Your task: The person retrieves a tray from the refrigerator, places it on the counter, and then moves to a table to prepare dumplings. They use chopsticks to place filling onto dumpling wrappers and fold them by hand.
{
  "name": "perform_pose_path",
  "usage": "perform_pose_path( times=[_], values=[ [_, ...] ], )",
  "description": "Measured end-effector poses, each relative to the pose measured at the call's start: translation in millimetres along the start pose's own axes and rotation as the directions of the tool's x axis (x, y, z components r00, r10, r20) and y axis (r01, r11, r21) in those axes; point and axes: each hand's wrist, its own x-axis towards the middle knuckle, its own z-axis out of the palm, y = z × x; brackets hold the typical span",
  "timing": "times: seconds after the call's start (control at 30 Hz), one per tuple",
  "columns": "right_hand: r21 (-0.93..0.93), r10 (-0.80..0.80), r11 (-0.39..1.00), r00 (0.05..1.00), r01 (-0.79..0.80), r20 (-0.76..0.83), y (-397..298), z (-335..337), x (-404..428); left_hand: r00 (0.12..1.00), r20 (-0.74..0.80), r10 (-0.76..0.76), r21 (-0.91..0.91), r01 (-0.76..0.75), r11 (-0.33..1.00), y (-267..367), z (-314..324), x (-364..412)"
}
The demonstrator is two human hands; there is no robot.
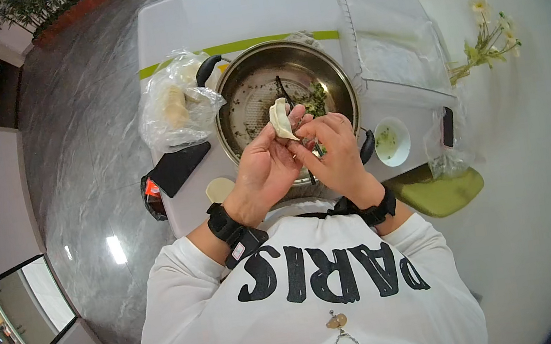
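Note:
A folded dumpling (281,121) with a pleated edge rests in the upturned fingers of my left hand (267,168), its thumb against one side. At the dumpling's lower tip, the thumb and index finger of my right hand (333,148) close in from the right. Both hands are above the near part of a wide steel pan (242,84). Chopped green filling (317,100) lies in the pan's right side, with scattered bits across its bottom. Dark chopsticks (283,89) lean in the pan, partly hidden by my hands.
Left of the pan, a clear plastic bag (181,106) holds pale dough. A black flat object (182,169) and a round dough wrapper (220,189) lie nearer me. To the right are a white bowl (391,141) with green bits and a plastic-covered tray (396,54). The pan's black handles (367,146) stick out.

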Motion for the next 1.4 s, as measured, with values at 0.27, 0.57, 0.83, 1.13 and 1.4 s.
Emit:
perform_pose_path(
  times=[0.27, 0.57, 0.83, 1.13, 1.4],
  values=[
    [-0.015, -0.033, 0.999, 0.999, 0.034, 0.041, 8.2, 3.2, -3.7, 0.998, 0.039, -0.055, -0.045, 0.057, 0.997, 0.3, -3.7, 0.1],
    [0.217, 0.115, 0.970, 0.993, -0.113, 0.002, 14.9, -19.4, 1.9, 0.988, -0.047, -0.146, 0.322, 0.154, 0.934, 8.2, -7.8, -7.4],
    [0.386, 0.083, 0.915, 0.991, -0.118, 0.107, 20.1, -27.1, 1.4, 0.965, 0.102, -0.242, 0.501, 0.160, 0.850, 17.2, -23.8, -13.4],
    [0.318, -0.029, 0.948, 0.998, 0.008, 0.063, 19.2, -24.6, -0.3, 0.964, 0.092, -0.250, 0.519, 0.168, 0.838, 15.5, -23.0, -16.6],
    [0.339, -0.089, 0.938, 0.996, 0.073, 0.031, 27.0, -22.7, -7.3, 0.957, 0.088, -0.276, 0.533, 0.189, 0.825, 16.4, -22.6, -14.8]
  ],
)
